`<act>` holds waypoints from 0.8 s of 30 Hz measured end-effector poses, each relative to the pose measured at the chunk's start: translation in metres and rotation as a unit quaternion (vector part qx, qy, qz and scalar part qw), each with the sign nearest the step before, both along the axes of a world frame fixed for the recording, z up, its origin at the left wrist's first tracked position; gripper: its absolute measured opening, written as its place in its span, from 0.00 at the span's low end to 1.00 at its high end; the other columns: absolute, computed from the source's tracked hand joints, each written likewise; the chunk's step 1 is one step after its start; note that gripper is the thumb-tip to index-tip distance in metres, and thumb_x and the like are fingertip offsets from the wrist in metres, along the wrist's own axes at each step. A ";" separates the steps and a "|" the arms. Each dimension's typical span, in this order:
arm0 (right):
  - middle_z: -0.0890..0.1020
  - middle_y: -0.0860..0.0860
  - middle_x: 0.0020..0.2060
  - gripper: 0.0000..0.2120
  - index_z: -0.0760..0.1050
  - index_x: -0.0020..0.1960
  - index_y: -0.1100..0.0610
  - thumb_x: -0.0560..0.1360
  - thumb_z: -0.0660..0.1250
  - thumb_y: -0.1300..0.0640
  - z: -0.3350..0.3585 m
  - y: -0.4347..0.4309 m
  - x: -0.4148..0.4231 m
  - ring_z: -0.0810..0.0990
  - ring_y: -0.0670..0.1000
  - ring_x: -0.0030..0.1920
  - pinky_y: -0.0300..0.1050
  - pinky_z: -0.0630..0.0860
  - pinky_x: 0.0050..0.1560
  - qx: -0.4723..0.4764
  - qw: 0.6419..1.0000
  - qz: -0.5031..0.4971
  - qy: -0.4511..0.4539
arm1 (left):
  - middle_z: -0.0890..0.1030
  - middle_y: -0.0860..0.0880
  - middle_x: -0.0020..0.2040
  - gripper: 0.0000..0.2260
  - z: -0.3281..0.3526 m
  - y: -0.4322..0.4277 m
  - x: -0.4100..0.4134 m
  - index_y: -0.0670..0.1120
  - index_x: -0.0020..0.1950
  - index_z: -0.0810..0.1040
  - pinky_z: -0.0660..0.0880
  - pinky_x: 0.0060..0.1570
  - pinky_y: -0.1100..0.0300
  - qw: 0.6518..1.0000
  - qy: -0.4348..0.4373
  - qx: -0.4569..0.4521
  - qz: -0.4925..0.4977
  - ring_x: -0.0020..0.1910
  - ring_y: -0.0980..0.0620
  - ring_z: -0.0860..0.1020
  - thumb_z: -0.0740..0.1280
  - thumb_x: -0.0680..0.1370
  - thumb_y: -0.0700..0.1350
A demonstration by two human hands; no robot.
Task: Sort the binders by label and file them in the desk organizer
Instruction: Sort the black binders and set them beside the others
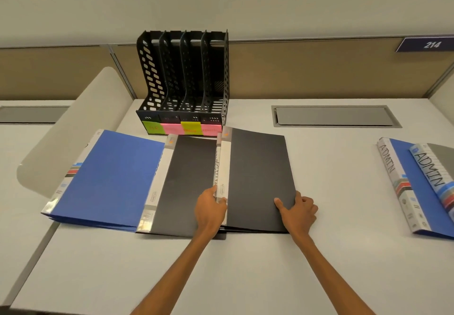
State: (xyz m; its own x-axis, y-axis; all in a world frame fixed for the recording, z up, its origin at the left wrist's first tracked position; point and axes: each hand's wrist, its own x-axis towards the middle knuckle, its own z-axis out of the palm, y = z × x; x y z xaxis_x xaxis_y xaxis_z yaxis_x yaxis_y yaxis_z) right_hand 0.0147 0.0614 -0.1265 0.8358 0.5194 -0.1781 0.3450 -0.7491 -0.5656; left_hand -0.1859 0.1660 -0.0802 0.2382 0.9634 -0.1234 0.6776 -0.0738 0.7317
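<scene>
My left hand (210,208) pinches the spine of the black binder (258,174), and my right hand (300,210) pinches its other edge. If I lift crooked, it may flop open and slip.

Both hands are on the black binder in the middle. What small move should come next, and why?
Probably tip the black binder up so that its spine faces the person. The left hand grips the spine, the right hand pinches the open edge, and the spine label is seen edge-on and is hard to read.

Organizer (184,86) stands behind three binders (258,179); two more (417,187) lie right.
</scene>
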 end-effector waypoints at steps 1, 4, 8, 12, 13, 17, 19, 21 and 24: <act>0.70 0.57 0.62 0.35 0.67 0.72 0.56 0.73 0.68 0.37 0.000 -0.001 0.001 0.66 0.59 0.64 0.55 0.69 0.62 -0.008 1.000 0.009 -0.003 | 0.76 0.46 0.67 0.16 0.000 -0.001 0.001 0.44 0.66 0.75 0.78 0.36 0.64 1.000 0.006 0.000 -0.003 0.57 0.45 0.80 0.67 0.78 0.43; 0.67 0.55 0.62 0.36 0.63 0.75 0.51 0.73 0.67 0.37 -0.001 -0.003 0.001 0.66 0.57 0.63 0.52 0.68 0.61 -0.036 0.997 0.063 -0.020 | 0.74 0.44 0.70 0.16 -0.002 -0.002 0.003 0.41 0.67 0.74 0.77 0.34 0.66 1.000 0.016 -0.010 -0.013 0.59 0.42 0.79 0.66 0.79 0.41; 0.66 0.55 0.63 0.37 0.62 0.76 0.49 0.72 0.68 0.36 0.001 0.000 -0.004 0.65 0.56 0.64 0.51 0.68 0.62 -0.035 0.996 0.082 -0.012 | 0.73 0.43 0.70 0.17 -0.001 -0.001 0.001 0.41 0.68 0.74 0.79 0.39 0.63 0.999 0.004 -0.027 -0.018 0.61 0.41 0.78 0.66 0.78 0.38; 0.67 0.56 0.62 0.37 0.63 0.75 0.50 0.71 0.68 0.36 0.001 -0.002 -0.005 0.66 0.56 0.63 0.50 0.70 0.62 -0.028 0.995 0.096 -0.028 | 0.75 0.43 0.68 0.19 -0.002 -0.012 -0.003 0.42 0.69 0.72 0.80 0.51 0.54 0.999 -0.017 -0.041 0.016 0.63 0.41 0.76 0.67 0.78 0.38; 0.67 0.55 0.63 0.37 0.63 0.75 0.49 0.71 0.68 0.36 0.001 -0.004 -0.005 0.67 0.55 0.64 0.49 0.70 0.62 -0.024 0.994 0.102 -0.029 | 0.75 0.43 0.67 0.19 -0.004 -0.015 -0.004 0.42 0.69 0.72 0.81 0.52 0.52 0.999 -0.021 -0.042 0.023 0.62 0.42 0.76 0.67 0.78 0.38; 0.67 0.54 0.63 0.35 0.65 0.74 0.48 0.71 0.68 0.36 0.002 -0.006 -0.003 0.67 0.54 0.63 0.49 0.72 0.61 -0.024 0.993 0.114 -0.034 | 0.76 0.43 0.65 0.18 -0.007 -0.025 -0.006 0.42 0.67 0.73 0.79 0.49 0.56 0.998 -0.031 -0.038 0.049 0.59 0.42 0.78 0.68 0.77 0.38; 0.67 0.54 0.63 0.34 0.66 0.73 0.47 0.72 0.68 0.36 0.002 -0.006 -0.004 0.67 0.54 0.63 0.49 0.73 0.61 -0.022 0.992 0.119 -0.038 | 0.77 0.43 0.64 0.18 -0.006 -0.027 -0.007 0.42 0.67 0.73 0.78 0.47 0.57 0.997 -0.034 -0.037 0.054 0.59 0.42 0.78 0.69 0.77 0.38; 0.67 0.54 0.63 0.33 0.67 0.73 0.47 0.72 0.69 0.37 0.003 -0.007 -0.003 0.67 0.54 0.63 0.49 0.73 0.60 -0.016 0.992 0.123 -0.036 | 0.77 0.42 0.64 0.19 -0.005 -0.028 -0.008 0.42 0.68 0.73 0.78 0.47 0.58 0.997 -0.030 -0.036 0.053 0.59 0.41 0.78 0.69 0.77 0.38; 0.67 0.54 0.63 0.32 0.68 0.72 0.46 0.71 0.69 0.37 0.002 -0.009 -0.002 0.67 0.54 0.63 0.49 0.73 0.60 -0.018 0.991 0.131 -0.034 | 0.76 0.42 0.65 0.20 -0.004 -0.029 -0.009 0.42 0.68 0.73 0.79 0.50 0.54 0.998 -0.024 -0.040 0.048 0.60 0.40 0.78 0.69 0.76 0.36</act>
State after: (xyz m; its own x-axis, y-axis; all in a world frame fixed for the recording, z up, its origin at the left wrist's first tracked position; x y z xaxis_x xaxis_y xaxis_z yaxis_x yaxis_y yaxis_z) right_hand 0.0131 0.0529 -0.1241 0.6836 0.7147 -0.1483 0.5664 -0.6475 -0.5098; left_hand -0.1950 0.1373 -0.0845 0.1530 0.9696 -0.1912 0.6424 0.0494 0.7648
